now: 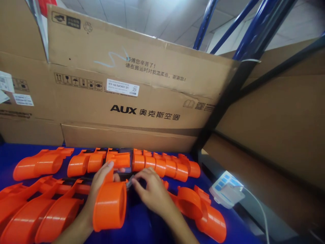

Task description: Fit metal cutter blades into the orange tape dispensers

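Note:
My left hand point(100, 178) is wrapped round the arm of an orange plastic part point(109, 205), whose wide ring hangs toward me. My right hand point(149, 188) is just right of it, thumb and index finger pinching a small grey piece point(130, 181) against the orange part's side. The piece is too small to make out fully. Behind my hands, a dark flat object point(125, 150) lies on the blue surface point(137, 223), partly hidden by the held part.
Rows of similar orange parts point(48, 217) lie at left, at the back point(157, 166) and at right point(212, 222). Cardboard panels point(83, 105) stand behind. A white power strip point(225, 189) with a cable sits at right beside a dark rack post point(220, 108).

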`<state>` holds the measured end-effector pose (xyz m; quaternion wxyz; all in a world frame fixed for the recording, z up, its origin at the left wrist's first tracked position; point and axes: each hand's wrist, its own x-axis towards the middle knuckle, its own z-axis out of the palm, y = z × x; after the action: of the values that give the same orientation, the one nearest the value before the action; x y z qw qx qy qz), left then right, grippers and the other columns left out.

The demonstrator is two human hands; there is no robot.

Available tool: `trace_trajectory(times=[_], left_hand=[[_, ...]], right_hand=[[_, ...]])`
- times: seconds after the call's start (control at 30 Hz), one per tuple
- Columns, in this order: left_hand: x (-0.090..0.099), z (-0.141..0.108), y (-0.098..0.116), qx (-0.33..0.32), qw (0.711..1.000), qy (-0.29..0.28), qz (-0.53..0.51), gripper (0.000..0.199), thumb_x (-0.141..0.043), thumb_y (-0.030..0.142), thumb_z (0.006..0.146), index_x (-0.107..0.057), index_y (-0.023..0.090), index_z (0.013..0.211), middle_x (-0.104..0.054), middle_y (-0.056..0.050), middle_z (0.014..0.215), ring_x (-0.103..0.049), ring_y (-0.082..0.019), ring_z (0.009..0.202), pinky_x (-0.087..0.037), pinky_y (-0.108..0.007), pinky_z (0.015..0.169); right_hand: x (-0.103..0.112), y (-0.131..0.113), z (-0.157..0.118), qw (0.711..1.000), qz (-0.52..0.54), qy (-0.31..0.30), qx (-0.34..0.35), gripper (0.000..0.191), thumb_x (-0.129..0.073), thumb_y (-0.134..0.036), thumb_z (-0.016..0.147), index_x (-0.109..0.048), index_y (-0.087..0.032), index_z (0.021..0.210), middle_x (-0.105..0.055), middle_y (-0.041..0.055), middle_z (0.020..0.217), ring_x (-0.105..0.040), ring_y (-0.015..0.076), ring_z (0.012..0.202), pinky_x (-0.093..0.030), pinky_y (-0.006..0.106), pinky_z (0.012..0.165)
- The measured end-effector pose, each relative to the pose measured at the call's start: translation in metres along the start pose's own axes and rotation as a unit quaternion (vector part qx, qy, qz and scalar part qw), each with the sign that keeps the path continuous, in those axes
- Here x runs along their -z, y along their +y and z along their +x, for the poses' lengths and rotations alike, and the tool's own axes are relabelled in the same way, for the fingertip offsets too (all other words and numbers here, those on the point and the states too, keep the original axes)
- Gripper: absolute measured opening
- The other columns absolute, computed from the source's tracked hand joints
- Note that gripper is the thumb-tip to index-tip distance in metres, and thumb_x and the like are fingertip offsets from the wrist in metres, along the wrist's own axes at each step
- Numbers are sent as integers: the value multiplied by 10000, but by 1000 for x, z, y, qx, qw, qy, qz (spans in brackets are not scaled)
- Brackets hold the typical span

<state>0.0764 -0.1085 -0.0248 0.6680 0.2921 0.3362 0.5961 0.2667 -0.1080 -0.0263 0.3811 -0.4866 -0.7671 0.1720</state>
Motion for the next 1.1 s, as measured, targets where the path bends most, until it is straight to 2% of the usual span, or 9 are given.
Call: trace_trajectory(times=[0.1,0.23,0.33,0.47,0.63,0.73,0.83,0.93,1.1], left_hand=[[3,5,2,18,999,22,-47,347,-803,523,736,-635,219,731,-523,71,485,-478,-99,368,-442,-223,396],[3,9,2,5,1000,9,-25,340,-802,501,742,-639,205,706,-543,60,500,-483,-88,378,-424,-202,393],[2,9,-1,-27,1000,-6,6,354,-788,528,760,-668,197,725,-540,57,507,-479,-82,405,-412,-187,414],[0,7,-4,-64,997,-20,47,354,-807,521,756,-687,190,723,-647,19,617,-500,-65,451,-408,-167,449],[-6,1,-3,-78,993,-41,78,298,-815,486,775,-715,211,829,-710,-16,765,-547,-78,510,-435,-180,503],[-9,-2,-5,-72,992,-53,84,313,-806,510,783,-705,216,824,-697,-17,777,-526,-73,499,-422,-187,498],[-8,-1,-8,-67,992,-59,84,338,-811,533,770,-699,228,861,-688,-15,762,-513,-81,485,-423,-202,494],[-6,1,-9,-69,992,-54,87,348,-809,534,774,-686,227,884,-696,-18,759,-523,-86,488,-414,-203,502],[-7,0,-8,-74,991,-54,99,328,-791,499,803,-684,191,840,-690,-11,717,-533,-82,490,-397,-190,502]], right_hand=[[-7,-6,-3,997,-57,-47,8,52,-730,-232,883,-758,-233,839,-736,55,934,-652,244,917,-480,369,842],[-16,-11,-3,995,-77,-70,12,58,-752,-204,851,-777,-247,822,-730,44,899,-643,240,890,-469,368,812],[-19,-10,-2,994,-77,-74,20,100,-754,-197,849,-764,-243,761,-717,41,875,-630,238,882,-465,366,797],[-21,-7,-1,995,-67,-74,26,108,-743,-171,859,-770,-248,789,-719,48,914,-625,248,922,-470,376,818],[-22,-7,-3,994,-64,-80,22,150,-742,-115,839,-780,-257,809,-718,52,949,-615,262,963,-463,390,852],[-22,-6,-4,993,-66,-90,34,172,-714,-99,855,-769,-258,820,-703,57,981,-601,265,992,-462,390,864],[-20,-4,-5,995,-61,-70,37,114,-724,-133,863,-749,-244,849,-675,69,1020,-592,267,1008,-473,389,867],[-14,-3,-3,998,-48,-21,30,85,-702,-185,898,-716,-222,822,-664,71,984,-596,259,974,-480,377,849],[1,-1,0,998,29,50,-23,221,-562,-320,1013,-662,-206,852,-621,1,683,-567,175,645,-445,284,628]])
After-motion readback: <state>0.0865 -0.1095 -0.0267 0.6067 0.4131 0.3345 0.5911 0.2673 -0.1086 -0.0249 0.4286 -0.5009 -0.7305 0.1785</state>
